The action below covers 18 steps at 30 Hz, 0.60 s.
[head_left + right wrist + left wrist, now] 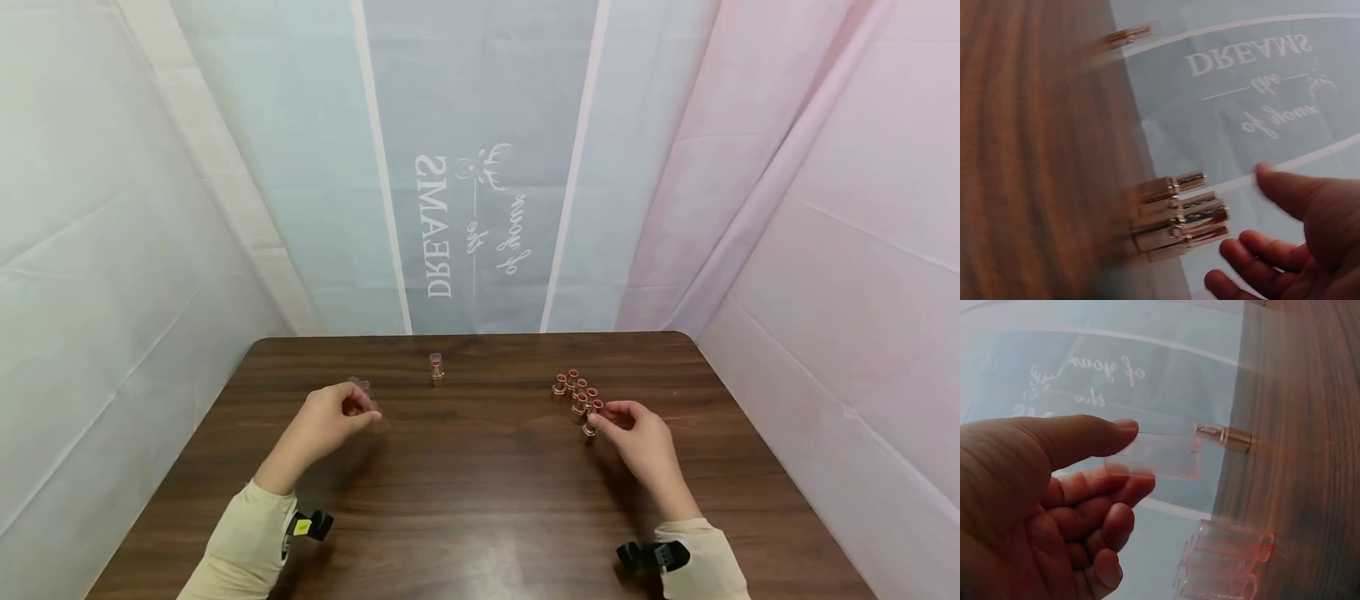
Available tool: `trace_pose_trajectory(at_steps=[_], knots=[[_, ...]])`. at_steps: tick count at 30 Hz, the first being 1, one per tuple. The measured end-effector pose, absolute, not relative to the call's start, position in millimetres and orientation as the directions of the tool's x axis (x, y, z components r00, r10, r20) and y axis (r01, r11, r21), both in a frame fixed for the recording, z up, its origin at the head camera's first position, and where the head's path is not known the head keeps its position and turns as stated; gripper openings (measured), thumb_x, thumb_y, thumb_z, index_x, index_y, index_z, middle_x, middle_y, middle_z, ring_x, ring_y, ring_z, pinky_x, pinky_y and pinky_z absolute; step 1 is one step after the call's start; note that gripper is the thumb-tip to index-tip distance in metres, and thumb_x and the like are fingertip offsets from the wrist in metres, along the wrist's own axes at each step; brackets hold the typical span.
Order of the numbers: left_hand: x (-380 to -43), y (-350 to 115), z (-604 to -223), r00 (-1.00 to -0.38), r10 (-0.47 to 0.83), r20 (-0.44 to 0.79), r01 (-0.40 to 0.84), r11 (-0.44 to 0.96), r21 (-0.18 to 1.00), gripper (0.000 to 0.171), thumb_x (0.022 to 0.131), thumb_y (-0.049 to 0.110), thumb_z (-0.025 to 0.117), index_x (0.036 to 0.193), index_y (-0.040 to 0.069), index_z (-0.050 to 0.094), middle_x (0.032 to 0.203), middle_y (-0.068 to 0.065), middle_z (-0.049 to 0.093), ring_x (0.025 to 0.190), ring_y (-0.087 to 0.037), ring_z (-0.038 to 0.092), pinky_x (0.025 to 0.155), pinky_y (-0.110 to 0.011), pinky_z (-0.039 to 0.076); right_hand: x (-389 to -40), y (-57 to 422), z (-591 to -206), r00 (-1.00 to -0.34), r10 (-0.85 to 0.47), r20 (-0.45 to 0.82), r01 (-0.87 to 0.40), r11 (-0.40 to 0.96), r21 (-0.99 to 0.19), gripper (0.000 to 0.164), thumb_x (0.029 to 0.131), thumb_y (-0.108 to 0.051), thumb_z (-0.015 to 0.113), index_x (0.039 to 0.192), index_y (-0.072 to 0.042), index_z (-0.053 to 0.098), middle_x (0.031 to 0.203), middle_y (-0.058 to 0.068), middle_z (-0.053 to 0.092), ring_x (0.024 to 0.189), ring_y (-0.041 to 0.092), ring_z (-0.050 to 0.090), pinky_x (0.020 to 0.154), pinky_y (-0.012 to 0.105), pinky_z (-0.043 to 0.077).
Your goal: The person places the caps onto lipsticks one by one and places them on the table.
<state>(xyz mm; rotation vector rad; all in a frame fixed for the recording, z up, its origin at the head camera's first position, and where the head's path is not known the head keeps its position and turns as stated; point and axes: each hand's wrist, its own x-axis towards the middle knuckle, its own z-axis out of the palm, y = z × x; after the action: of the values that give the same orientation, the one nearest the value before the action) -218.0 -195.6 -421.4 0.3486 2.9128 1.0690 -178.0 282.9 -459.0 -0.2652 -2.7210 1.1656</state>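
Note:
In the left wrist view, my left hand pinches a clear lipstick cap between thumb and fingers, off the table. More clear caps stand in a cluster beneath it, partly hidden by this hand in the head view. On the right, several uncapped gold lipstick tubes with red rims stand close together. My right hand is beside the nearest tube. Thumb and fingers are spread apart in the right wrist view, with the tubes just beyond the fingertips; contact is unclear.
A lipstick tube with a clear cap stands alone near the back of the dark wooden table. A printed cloth hangs behind the far edge, and pale curtains line the sides.

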Motion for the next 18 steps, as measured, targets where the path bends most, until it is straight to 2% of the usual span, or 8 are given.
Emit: trace_pose_trajectory(at_steps=[7, 18], knots=[[-217.7, -192.3, -424.7, -0.968, 0.232, 0.099, 0.238, 0.707, 0.666, 0.017, 0.093, 0.025, 0.078, 0.099, 0.014, 0.066, 0.087, 0.001, 0.065, 0.078, -0.016, 0.058, 0.068, -0.030, 0.049, -178.1, 273.5, -474.2, -0.973, 0.224, 0.047, 0.139, 0.741, -0.657, 0.044, 0.088, -0.036, 0.081, 0.114, -0.001, 0.070, 0.106, 0.013, 0.074, 0.098, 0.030, 0.069, 0.087, 0.050, 0.052], [-218.4, -188.5, -425.2, -0.953, 0.247, 0.174, 0.297, 0.664, 0.686, 0.018, 0.091, 0.026, 0.080, 0.101, 0.017, 0.068, 0.087, 0.003, 0.065, 0.078, -0.016, 0.060, 0.066, -0.029, 0.049, -177.3, 264.8, -490.7, -0.954, 0.296, 0.036, 0.222, 0.787, -0.575, 0.052, 0.084, -0.044, 0.084, 0.113, -0.003, 0.071, 0.099, 0.008, 0.074, 0.092, 0.030, 0.069, 0.079, 0.052, 0.052]])
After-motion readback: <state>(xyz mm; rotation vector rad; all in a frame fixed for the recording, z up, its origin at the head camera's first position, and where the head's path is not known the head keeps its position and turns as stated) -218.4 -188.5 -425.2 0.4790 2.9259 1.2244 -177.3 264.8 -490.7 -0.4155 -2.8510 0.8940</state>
